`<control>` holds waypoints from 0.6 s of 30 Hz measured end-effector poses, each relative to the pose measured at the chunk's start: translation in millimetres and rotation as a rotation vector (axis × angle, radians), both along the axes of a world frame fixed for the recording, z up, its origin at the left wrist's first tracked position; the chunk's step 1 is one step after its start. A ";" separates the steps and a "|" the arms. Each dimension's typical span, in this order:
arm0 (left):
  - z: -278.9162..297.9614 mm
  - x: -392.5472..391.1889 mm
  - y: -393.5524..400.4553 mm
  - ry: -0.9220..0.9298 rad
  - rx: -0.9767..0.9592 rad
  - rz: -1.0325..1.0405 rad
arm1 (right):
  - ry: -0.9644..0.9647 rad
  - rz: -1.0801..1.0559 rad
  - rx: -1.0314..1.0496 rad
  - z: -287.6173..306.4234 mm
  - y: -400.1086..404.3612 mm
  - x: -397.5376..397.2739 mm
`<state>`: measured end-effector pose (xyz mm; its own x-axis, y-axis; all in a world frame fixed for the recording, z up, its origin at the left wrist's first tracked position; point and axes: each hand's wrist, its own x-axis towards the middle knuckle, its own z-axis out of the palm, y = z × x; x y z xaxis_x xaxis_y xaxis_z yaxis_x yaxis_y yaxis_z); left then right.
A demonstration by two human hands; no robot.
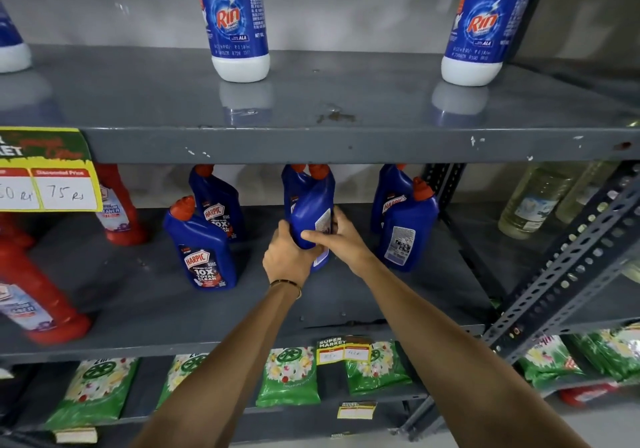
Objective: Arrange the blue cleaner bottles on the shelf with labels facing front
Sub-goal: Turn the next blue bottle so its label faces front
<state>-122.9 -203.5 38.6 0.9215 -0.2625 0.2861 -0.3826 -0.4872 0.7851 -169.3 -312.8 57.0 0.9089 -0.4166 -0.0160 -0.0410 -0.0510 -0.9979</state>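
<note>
Upright, bottle [309,210] between fingers [313,235] (both hands).

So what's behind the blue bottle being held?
Behind the held bottle, another blue bottle with a red cap shows at upper left; its label and base are covered.

Six blue cleaner bottles [311,219] upright on grey shelf [138,309], some back-labels showing

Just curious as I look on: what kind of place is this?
Most likely a supermarket aisle: metal shelving, a discount price tag, and rows of cleaner bottles with green packets stocked below.
</note>
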 end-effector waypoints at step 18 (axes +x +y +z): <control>-9.6 30.7 35.8 1.130 -0.453 -0.905 | -0.099 0.249 0.293 5.6 -14.3 -20.7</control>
